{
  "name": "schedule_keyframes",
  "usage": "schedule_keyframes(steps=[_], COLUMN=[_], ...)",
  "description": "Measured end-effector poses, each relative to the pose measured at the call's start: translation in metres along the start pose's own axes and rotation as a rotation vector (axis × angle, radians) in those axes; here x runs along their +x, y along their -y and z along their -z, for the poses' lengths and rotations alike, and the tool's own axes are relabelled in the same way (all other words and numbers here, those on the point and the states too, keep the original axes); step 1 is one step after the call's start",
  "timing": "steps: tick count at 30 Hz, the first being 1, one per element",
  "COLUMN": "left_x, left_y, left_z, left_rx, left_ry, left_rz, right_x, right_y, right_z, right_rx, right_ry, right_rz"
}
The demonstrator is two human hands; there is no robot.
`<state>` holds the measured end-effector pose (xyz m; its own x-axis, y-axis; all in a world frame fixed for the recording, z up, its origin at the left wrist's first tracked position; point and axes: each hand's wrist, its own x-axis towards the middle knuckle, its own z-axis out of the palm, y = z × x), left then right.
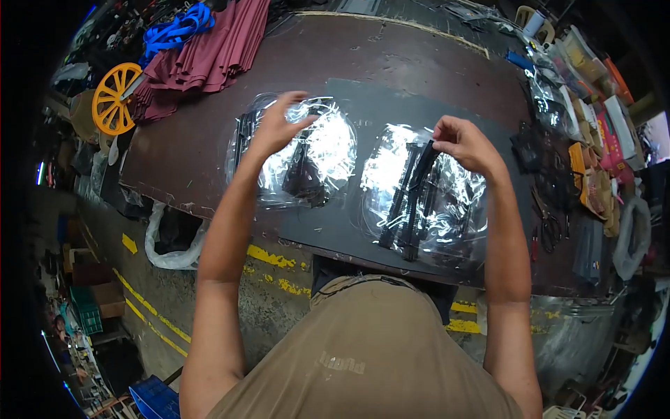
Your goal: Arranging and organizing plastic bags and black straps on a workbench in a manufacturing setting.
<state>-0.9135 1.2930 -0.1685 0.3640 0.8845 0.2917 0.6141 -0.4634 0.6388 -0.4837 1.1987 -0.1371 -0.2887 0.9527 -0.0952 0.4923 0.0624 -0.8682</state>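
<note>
My right hand (466, 145) pinches the upper end of a narrow black strip (423, 167) between thumb and fingers. The strip looks like a length of zipper, and its lower part hangs down over a round piece of clear plastic (377, 164). More dark ribbed strips (396, 206) lie on that plastic. My left hand (280, 127) hovers with fingers apart over a second clear plastic piece (335, 150), holding nothing. Dark strips and a dark patch (300, 174) show on this one too; glare hides much of both pieces.
Both plastic pieces lie on a dark mat (405, 101) on a brown table (314, 49). Maroon fabric (209, 52), blue straps (178, 28) and a yellow spoked wheel (115, 98) are at the far left. Scissors (550, 227) and packed goods (586, 119) line the right side.
</note>
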Motion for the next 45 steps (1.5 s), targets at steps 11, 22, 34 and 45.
schedule_keyframes(steps=[11, 22, 34, 45], left_x=[-0.019, -0.002, -0.009, 0.004], left_y=[-0.217, 0.029, 0.177, 0.193], left_z=[-0.019, 0.129, 0.103, 0.088], left_rx=[-0.937, -0.484, -0.507, -0.297], left_ry=[0.653, 0.358, 0.233, 0.144], left_rz=[-0.120, 0.389, 0.627, 0.631], right_x=[-0.071, 0.038, 0.045, 0.025], right_y=[0.172, -0.018, -0.061, -0.045], right_z=[0.028, -0.020, -0.044, -0.043], right_rx=[-0.110, -0.514, -0.517, -0.335], right_ry=[-0.076, -0.074, -0.064, -0.170], right_rz=[0.490, -0.167, -0.173, -0.069])
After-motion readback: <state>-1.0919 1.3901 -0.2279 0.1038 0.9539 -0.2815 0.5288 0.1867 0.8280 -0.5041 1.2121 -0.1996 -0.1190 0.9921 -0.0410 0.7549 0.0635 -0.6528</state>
